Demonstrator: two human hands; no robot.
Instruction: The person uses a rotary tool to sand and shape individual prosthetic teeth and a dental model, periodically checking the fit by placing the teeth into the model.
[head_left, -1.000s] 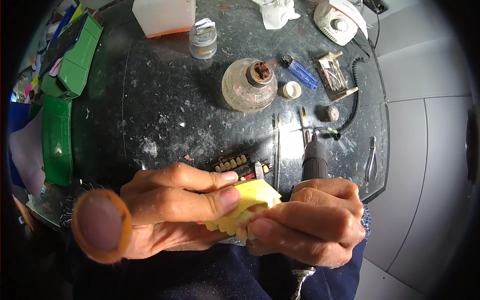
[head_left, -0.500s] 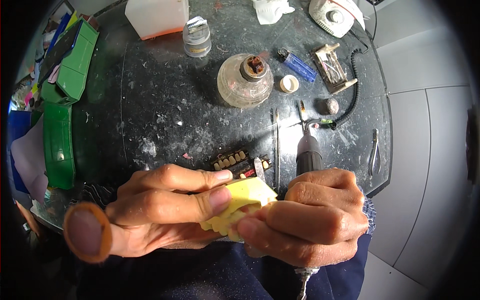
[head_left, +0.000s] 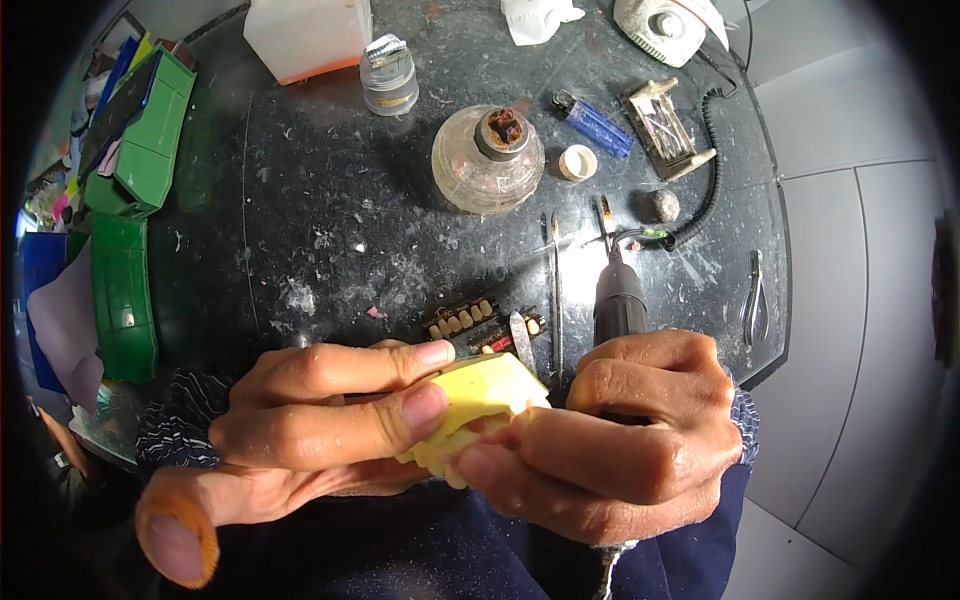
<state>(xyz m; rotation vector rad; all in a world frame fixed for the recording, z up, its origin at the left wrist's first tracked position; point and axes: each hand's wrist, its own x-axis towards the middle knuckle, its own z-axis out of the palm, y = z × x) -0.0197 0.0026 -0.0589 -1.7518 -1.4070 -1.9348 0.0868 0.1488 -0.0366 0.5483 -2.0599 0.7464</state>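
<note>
My left hand [head_left: 320, 420] grips a yellow dental cast [head_left: 487, 388] between its fingers, with the row of teeth toward me. Its thumb sticks out to the lower left with an orange covering [head_left: 208, 550] around the tip. My right hand [head_left: 640, 440] is closed around a black rotary handpiece [head_left: 620, 305] that runs through the palm; a metal tip [head_left: 612, 565] shows below the hand. The right thumb and index fingertip press together against the cast's teeth; anything small between them is hidden. Just beyond the cast lie strips of artificial teeth [head_left: 462, 320].
A glass spirit burner [head_left: 488, 165] stands mid-table, beside a white cap [head_left: 578, 163] and a blue lighter [head_left: 597, 130]. Thin metal tools [head_left: 556, 290] lie past my right hand. Pliers [head_left: 755, 300] rest near the right edge; green bins [head_left: 125, 300] line the left. A coiled cord [head_left: 708, 170] trails to the handpiece.
Both hands keep their hold, and the cast has shifted slightly left. My left thumb has swung lower. The view has moved a little.
</note>
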